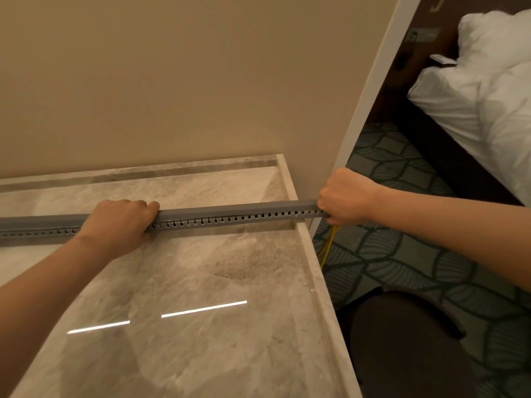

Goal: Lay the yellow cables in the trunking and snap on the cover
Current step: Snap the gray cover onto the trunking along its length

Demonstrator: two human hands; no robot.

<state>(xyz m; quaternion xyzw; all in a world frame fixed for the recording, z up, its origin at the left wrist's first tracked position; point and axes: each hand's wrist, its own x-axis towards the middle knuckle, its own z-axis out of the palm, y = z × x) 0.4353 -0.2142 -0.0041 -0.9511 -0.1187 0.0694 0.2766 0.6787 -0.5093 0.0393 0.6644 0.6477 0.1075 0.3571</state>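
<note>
A long grey slotted trunking (230, 215) with its cover on top lies across the marble table (201, 282), its right end sticking out past the table's right edge. My left hand (117, 225) grips the trunking near its middle, fingers curled over the top. My right hand (344, 201) is curled round the trunking's right end. Thin yellow cables (329, 245) hang down from under my right hand toward the floor; the rest of them is hidden inside the trunking.
A beige wall (172, 81) rises right behind the table. To the right are patterned carpet (402, 254), a dark round stool (402, 340) near the table's edge, and a bed with white bedding (488, 96).
</note>
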